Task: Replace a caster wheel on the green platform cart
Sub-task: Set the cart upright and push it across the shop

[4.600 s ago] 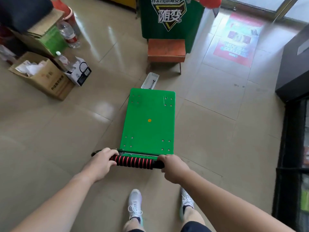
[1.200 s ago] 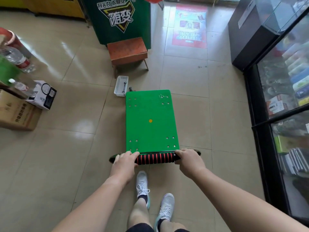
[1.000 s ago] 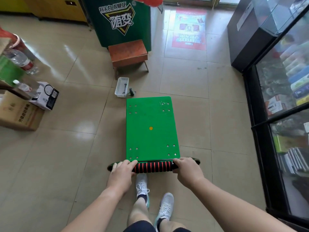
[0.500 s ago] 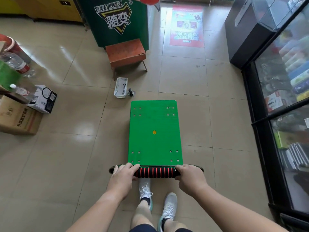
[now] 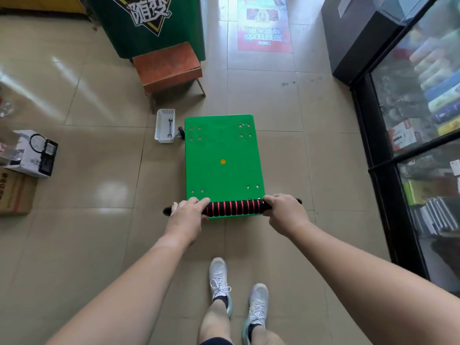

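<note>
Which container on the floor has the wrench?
The white slotted basket by the green cart's far-left corner; wrench lies inside. The white box and cardboard box sit far left.

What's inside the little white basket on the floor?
A metal wrench lies inside the white basket. Nothing else shows, though its walls could hide small bits along the edges.

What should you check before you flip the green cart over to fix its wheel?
1. Grip: the left hand and right hand both hold the handle. Ok.
2. Load: nothing lies on the cart. Ok.
3. Tool: the wrench lies in the white basket. Ok.
4. Spare: a small wheel sits between the white basket and the cart; new or old, cannot tell.
5. Room: the stool stands apart from the cart's far end. Ok.
6. Broken wheel: hidden under the cart. Cannot tell.
</note>
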{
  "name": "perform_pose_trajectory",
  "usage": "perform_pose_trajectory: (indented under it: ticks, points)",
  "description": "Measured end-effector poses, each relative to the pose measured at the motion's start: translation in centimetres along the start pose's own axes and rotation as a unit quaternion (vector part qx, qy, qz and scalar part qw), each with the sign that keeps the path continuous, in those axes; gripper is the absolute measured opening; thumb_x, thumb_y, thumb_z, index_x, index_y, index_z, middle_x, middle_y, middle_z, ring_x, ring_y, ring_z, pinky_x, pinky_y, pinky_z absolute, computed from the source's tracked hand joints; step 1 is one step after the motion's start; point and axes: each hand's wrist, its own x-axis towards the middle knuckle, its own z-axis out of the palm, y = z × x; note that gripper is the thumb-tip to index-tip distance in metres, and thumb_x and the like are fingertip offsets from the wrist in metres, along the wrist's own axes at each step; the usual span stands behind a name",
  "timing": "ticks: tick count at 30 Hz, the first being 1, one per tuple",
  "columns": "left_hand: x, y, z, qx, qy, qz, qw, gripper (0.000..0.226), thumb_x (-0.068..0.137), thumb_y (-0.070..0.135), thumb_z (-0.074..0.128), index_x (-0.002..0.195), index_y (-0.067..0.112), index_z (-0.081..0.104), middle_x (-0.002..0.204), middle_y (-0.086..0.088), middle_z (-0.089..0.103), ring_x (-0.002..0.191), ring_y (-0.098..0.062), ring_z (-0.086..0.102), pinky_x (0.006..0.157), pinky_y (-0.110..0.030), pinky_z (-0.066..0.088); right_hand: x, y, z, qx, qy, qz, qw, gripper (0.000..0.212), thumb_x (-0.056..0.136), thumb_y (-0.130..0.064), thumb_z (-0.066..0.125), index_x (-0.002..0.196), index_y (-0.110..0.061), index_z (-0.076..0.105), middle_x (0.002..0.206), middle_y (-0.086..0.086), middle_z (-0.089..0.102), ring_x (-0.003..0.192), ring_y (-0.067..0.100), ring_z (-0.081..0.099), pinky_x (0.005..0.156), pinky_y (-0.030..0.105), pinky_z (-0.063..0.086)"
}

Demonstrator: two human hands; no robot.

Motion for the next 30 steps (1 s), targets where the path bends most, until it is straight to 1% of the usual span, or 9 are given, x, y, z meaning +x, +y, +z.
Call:
perform_pose_trajectory:
  ticks: [4, 7, 12, 14, 21, 23, 25, 27, 30]
  points:
    - [3.1, -0.2, -1.9, -0.005, 0.008, 0.004, 1.0, 0.039, 0.106, 0.021, 0.053, 0.144, 0.029, 0.048, 0.123, -0.004, 0.058, 0.118, -0.03, 0.05, 0.118, -0.053, 0.029, 3.2, -0.3, -1.2, 0.006, 0.013, 0.005, 1.0, 0.024, 0.095, -0.021, 0.062, 0.119, -0.022, 0.064, 0.108, 0.002, 0.066, 0.102, 0.025, 0.058, 0.082, 0.035, 0.048]
    - [5.2, -0.3, -3.0, -0.012, 0.025, 0.0, 1.0, 0.039, 0.105, 0.022, 0.055, 0.143, 0.027, 0.049, 0.124, -0.006, 0.058, 0.119, -0.031, 0.05, 0.12, -0.053, 0.026, 5.5, -0.5, -2.1, 0.017, 0.025, 0.009, 1.0, 0.024, 0.095, -0.018, 0.062, 0.118, -0.021, 0.065, 0.105, 0.003, 0.065, 0.102, 0.026, 0.059, 0.08, 0.035, 0.048]
    - [7.8, -0.3, -4.8, -0.005, 0.022, 0.0, 1.0, 0.043, 0.105, 0.022, 0.057, 0.147, 0.025, 0.047, 0.127, -0.008, 0.057, 0.123, -0.033, 0.05, 0.119, -0.051, 0.028, 8.3, -0.7, -3.5, 0.021, 0.012, 0.027, 0.999, 0.021, 0.096, -0.024, 0.063, 0.116, -0.021, 0.066, 0.107, 0.005, 0.064, 0.102, 0.028, 0.059, 0.073, 0.032, 0.043]
    - [7.9, -0.3, -4.9, -0.007, 0.022, -0.001, 1.0, 0.043, 0.105, 0.022, 0.058, 0.147, 0.025, 0.048, 0.127, -0.008, 0.058, 0.123, -0.033, 0.05, 0.119, -0.051, 0.028, 8.4, -0.7, -3.6, 0.02, 0.011, 0.028, 0.999, 0.02, 0.096, -0.025, 0.063, 0.115, -0.021, 0.066, 0.107, 0.005, 0.064, 0.102, 0.028, 0.059, 0.072, 0.032, 0.041]
    - [4.9, 0.0, -3.1, -0.01, 0.021, -0.005, 1.0, 0.039, 0.104, 0.022, 0.057, 0.143, 0.026, 0.05, 0.123, -0.006, 0.058, 0.119, -0.031, 0.05, 0.117, -0.046, 0.029, 5.3, -0.6, -2.4, 0.015, 0.003, 0.021, 1.0, 0.019, 0.096, -0.023, 0.063, 0.114, -0.019, 0.065, 0.107, 0.006, 0.065, 0.101, 0.027, 0.059, 0.079, 0.034, 0.046]
    - [3.1, 0.2, -2.2, -0.009, 0.018, -0.008, 1.0, 0.04, 0.105, 0.023, 0.056, 0.144, 0.026, 0.05, 0.125, -0.006, 0.058, 0.121, -0.03, 0.05, 0.116, -0.045, 0.029, 3.4, -0.4, -1.7, 0.015, -0.001, 0.016, 1.0, 0.022, 0.096, -0.023, 0.064, 0.117, -0.02, 0.064, 0.11, 0.005, 0.066, 0.102, 0.026, 0.059, 0.08, 0.034, 0.045]
    - [1.1, 0.4, -1.0, -0.009, 0.012, -0.012, 1.0, 0.041, 0.105, 0.023, 0.056, 0.145, 0.026, 0.049, 0.127, -0.005, 0.058, 0.123, -0.03, 0.049, 0.117, -0.043, 0.028, 1.3, -0.1, -0.7, 0.023, -0.001, 0.011, 1.0, 0.025, 0.096, -0.025, 0.065, 0.12, -0.021, 0.064, 0.112, 0.004, 0.067, 0.104, 0.025, 0.06, 0.085, 0.035, 0.048]
    - [-1.0, 0.6, 0.4, -0.008, 0.006, -0.016, 1.0, 0.043, 0.104, 0.024, 0.057, 0.146, 0.027, 0.048, 0.13, -0.004, 0.058, 0.126, -0.028, 0.049, 0.118, -0.043, 0.027, -0.9, 0.3, 0.5, 0.023, -0.006, 0.003, 1.0, 0.024, 0.096, -0.027, 0.065, 0.118, -0.02, 0.066, 0.113, 0.003, 0.068, 0.105, 0.025, 0.06, 0.088, 0.036, 0.048]
    - [-4.2, 0.7, 2.8, -0.007, 0.002, -0.019, 1.0, 0.044, 0.103, 0.024, 0.059, 0.146, 0.028, 0.049, 0.132, -0.001, 0.058, 0.128, -0.026, 0.049, 0.119, -0.043, 0.026, -4.3, 0.9, 2.1, 0.021, -0.019, -0.008, 1.0, 0.025, 0.094, -0.029, 0.065, 0.118, -0.021, 0.066, 0.115, 0.003, 0.069, 0.108, 0.026, 0.06, 0.088, 0.035, 0.047]
